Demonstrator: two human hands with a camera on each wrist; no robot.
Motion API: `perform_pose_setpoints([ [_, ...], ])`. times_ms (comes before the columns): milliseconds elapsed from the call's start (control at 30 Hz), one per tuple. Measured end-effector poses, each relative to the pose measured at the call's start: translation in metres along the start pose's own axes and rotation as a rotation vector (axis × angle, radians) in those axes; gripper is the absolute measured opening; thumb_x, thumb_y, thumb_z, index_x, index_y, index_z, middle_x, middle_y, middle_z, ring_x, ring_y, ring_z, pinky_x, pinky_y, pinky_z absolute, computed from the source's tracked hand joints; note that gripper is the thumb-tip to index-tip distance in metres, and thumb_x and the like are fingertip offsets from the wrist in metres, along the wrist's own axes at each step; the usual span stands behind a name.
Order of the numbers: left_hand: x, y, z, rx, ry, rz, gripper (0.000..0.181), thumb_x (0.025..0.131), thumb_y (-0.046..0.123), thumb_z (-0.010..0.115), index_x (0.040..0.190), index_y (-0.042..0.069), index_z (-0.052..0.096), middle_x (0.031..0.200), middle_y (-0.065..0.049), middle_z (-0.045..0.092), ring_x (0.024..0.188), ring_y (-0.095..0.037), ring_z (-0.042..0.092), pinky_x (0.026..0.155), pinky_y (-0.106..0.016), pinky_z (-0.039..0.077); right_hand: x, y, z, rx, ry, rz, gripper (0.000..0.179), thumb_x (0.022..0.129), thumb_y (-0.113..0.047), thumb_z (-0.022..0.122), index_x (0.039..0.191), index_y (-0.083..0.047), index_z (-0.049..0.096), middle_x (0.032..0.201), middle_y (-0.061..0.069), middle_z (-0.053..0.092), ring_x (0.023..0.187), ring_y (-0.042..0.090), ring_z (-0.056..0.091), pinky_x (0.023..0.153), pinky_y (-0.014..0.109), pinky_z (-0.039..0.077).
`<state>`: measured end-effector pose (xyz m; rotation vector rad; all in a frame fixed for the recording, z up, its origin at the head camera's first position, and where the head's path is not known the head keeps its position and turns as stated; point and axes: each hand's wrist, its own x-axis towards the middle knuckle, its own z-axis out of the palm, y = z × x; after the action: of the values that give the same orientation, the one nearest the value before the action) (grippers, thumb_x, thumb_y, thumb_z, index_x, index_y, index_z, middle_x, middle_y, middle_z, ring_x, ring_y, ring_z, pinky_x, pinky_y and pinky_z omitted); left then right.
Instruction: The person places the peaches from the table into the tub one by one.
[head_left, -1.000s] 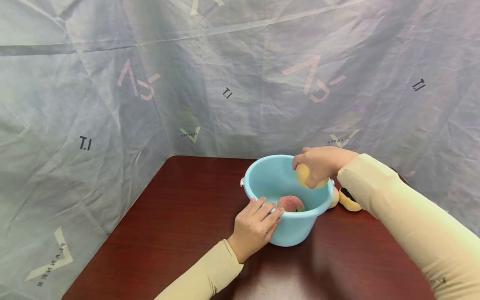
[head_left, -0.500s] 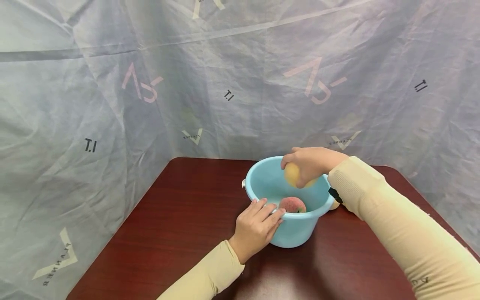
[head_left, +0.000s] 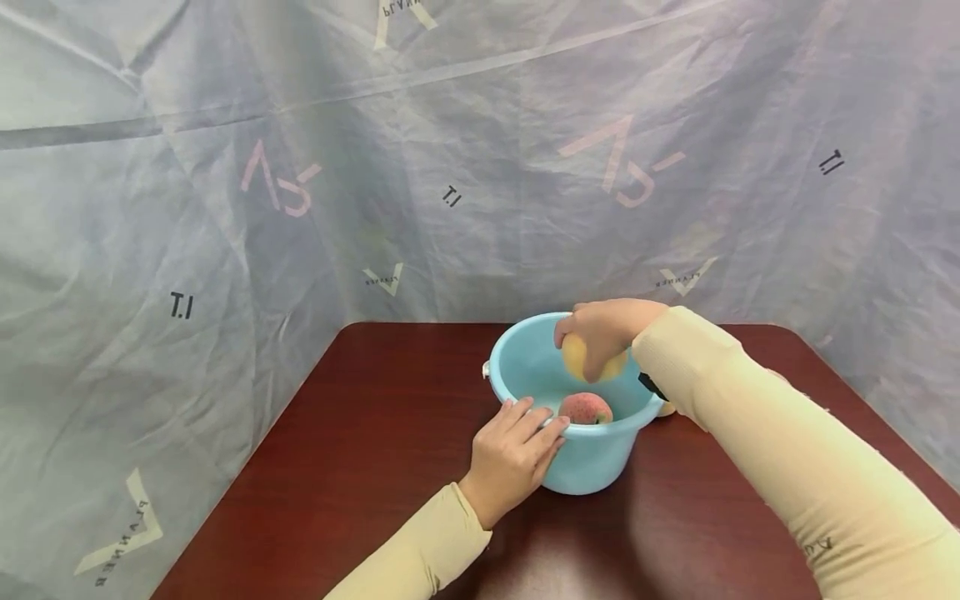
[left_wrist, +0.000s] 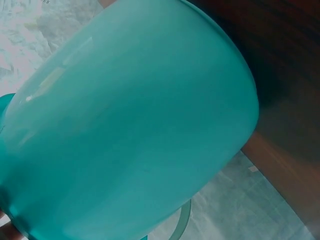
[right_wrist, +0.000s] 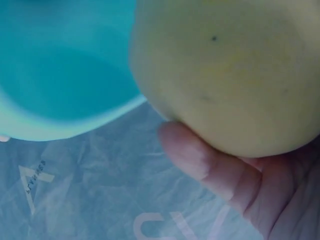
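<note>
A light-blue bucket point(head_left: 581, 462) stands upright on the table. My left hand point(head_left: 512, 458) grips its near-left rim, fingers lying over the edge; in the left wrist view the bucket wall point(left_wrist: 135, 115) fills most of the picture. My right hand point(head_left: 603, 329) holds a smooth yellow fruit point(head_left: 576, 357) over the bucket's opening. The right wrist view shows this fruit point(right_wrist: 235, 80) close up, round and dotted with small dark specks, a thumb against its side. Inside the bucket, near the front wall, lies a speckled pinkish-red fruit point(head_left: 585, 408) with a green spot.
A pale yellowish round thing point(head_left: 666, 409) shows just right of the bucket, mostly hidden by the bucket and my right sleeve point(head_left: 750, 417). The dark red wooden table point(head_left: 360, 433) is backed by a grey printed sheet point(head_left: 480, 167).
My right hand has carried the yellow fruit left, from the bucket's right rim to over its opening. The sleeve now covers more of the things at right. My left hand stays on the rim.
</note>
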<state>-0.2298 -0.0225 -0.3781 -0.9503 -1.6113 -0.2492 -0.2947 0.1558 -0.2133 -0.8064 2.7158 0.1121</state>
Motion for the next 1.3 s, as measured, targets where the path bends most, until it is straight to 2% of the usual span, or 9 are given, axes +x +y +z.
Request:
perform_pose_setpoints([
  [467,-0.002,0.002,0.001,-0.008,0.008,0.001,0.027,0.099,0.025,0.052,0.097,0.014,0.076,0.087,0.0,0.068,0.087,-0.021,0.068,0.078,-0.038,0.055,0.005,-0.009,0.006,-0.01,0.013,0.009,0.052,0.071,-0.017,0.075,0.12,-0.021,0.061,0.11,0.006,0.053,0.084,0.021,0.053,0.068,0.034,0.046],
  [700,-0.002,0.001,0.001,0.002,0.004,0.01,0.028,0.1,0.027,0.051,0.096,0.015,0.076,0.087,0.001,0.068,0.087,-0.02,0.067,0.077,-0.037,0.055,0.009,-0.013,0.01,0.002,-0.045,0.038,0.051,0.071,-0.017,0.076,0.119,-0.022,0.06,0.11,0.003,0.052,0.084,0.021,0.053,0.068,0.033,0.047],
  [933,-0.003,0.0,-0.001,0.013,0.001,0.006,0.028,0.099,0.027,0.051,0.095,0.015,0.076,0.085,0.001,0.067,0.086,-0.02,0.067,0.077,-0.036,0.055,0.015,-0.016,0.016,0.02,-0.105,-0.007,0.052,0.071,-0.018,0.077,0.121,-0.019,0.06,0.109,0.002,0.054,0.089,0.019,0.052,0.069,0.032,0.049],
  [1300,0.0,0.001,0.001,0.002,0.003,0.015,0.028,0.099,0.026,0.052,0.094,0.014,0.077,0.084,0.001,0.067,0.084,-0.019,0.067,0.078,-0.035,0.055,0.018,-0.018,0.016,0.003,-0.13,0.005,0.05,0.072,-0.015,0.076,0.12,-0.019,0.061,0.102,-0.002,0.056,0.085,0.017,0.053,0.068,0.029,0.048],
])
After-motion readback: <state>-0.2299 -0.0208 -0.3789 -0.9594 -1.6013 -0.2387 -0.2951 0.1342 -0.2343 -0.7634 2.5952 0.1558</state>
